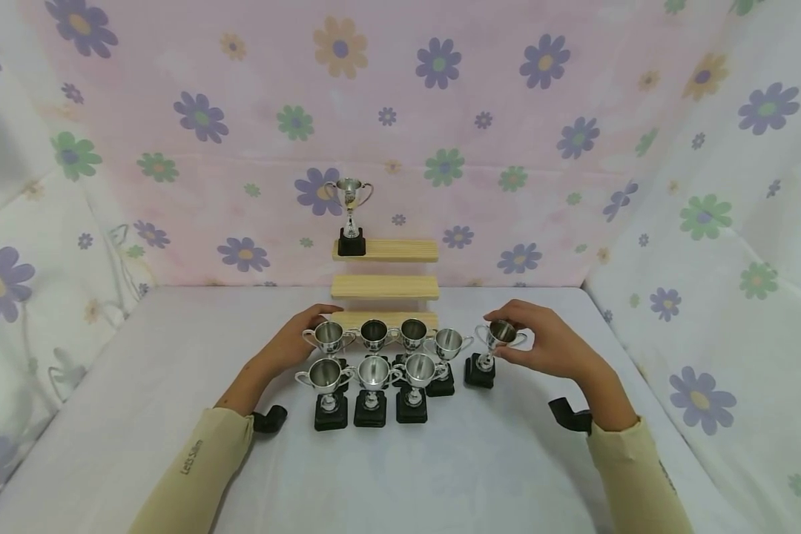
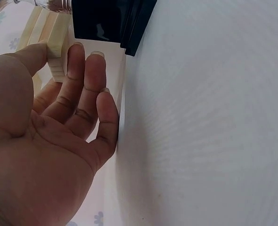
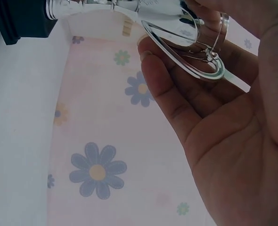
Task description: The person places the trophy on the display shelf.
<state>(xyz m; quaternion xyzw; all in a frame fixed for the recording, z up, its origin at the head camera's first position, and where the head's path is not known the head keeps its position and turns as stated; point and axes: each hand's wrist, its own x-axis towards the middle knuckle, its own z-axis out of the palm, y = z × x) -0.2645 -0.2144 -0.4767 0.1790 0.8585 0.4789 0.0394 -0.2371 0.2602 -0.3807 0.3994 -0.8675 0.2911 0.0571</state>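
Observation:
My right hand (image 1: 541,337) pinches a small silver trophy (image 1: 486,361) by its cup, thumb in front and fingers behind. Its square black base (image 3: 28,19) is close to the white table, right of the other trophies. At the left end of the wooden stepped stand (image 1: 385,287), my left hand (image 1: 294,343) holds the lowest step, thumb and index finger either side of the wood (image 2: 58,44). Its other fingers are loosely bent near a black trophy base (image 2: 101,21). Several two-handled trophies (image 1: 371,404) stand grouped in front of the stand, between my hands.
One trophy (image 1: 351,241) stands upright on the left end of the top step. Floral cloth (image 1: 440,163) hangs behind the white-covered table (image 1: 440,475) and along both sides. Black straps or mounts (image 1: 270,420) stick out by both sleeves.

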